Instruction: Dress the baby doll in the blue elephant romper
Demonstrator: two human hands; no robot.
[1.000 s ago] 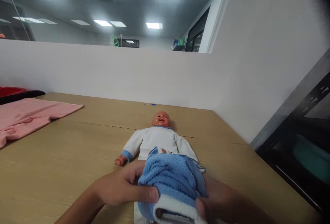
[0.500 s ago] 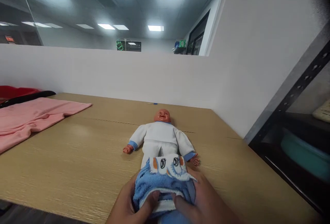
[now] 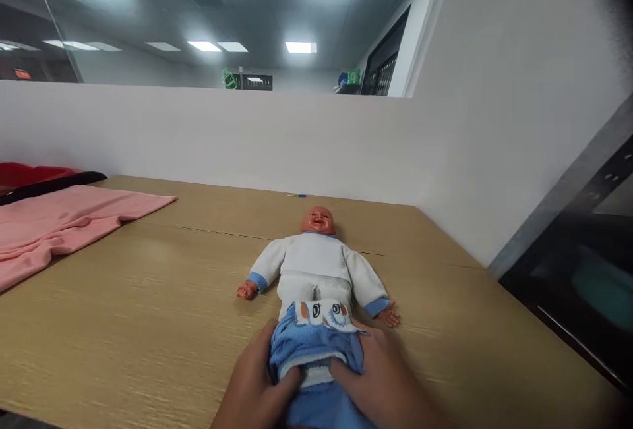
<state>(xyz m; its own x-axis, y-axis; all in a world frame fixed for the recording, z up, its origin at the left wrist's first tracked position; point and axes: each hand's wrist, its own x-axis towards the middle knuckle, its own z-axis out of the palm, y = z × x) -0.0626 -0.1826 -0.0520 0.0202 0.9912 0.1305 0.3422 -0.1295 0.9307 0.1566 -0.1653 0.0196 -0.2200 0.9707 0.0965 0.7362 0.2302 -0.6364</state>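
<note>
A doll (image 3: 316, 259) lies on its back on the table, head away from me, in a white top with blue cuffs. Over its lower body is a blue terry doll garment (image 3: 309, 343) with a white panel bearing embroidered eyes. My left hand (image 3: 260, 373) grips the left side of this garment, thumb across the front near a white band. On the opposite side my right hand (image 3: 373, 370) holds it the same way. Both thumbs point inward; most other fingers are hidden behind the cloth. More blue cloth extends toward me below the thumbs.
Pink cloth (image 3: 74, 218) is spread at the left, with a red item (image 3: 34, 172) and a black edge behind it. A thin blue-tipped object (image 3: 299, 196) lies by the back wall (image 3: 222, 139). A dark shelf (image 3: 568, 284) stands right of the table (image 3: 148, 323).
The camera view has shifted slightly. Both hands keep their grip, and the garment looks narrower between them, with more blue cloth showing below the thumbs. The doll still lies on its back.
</note>
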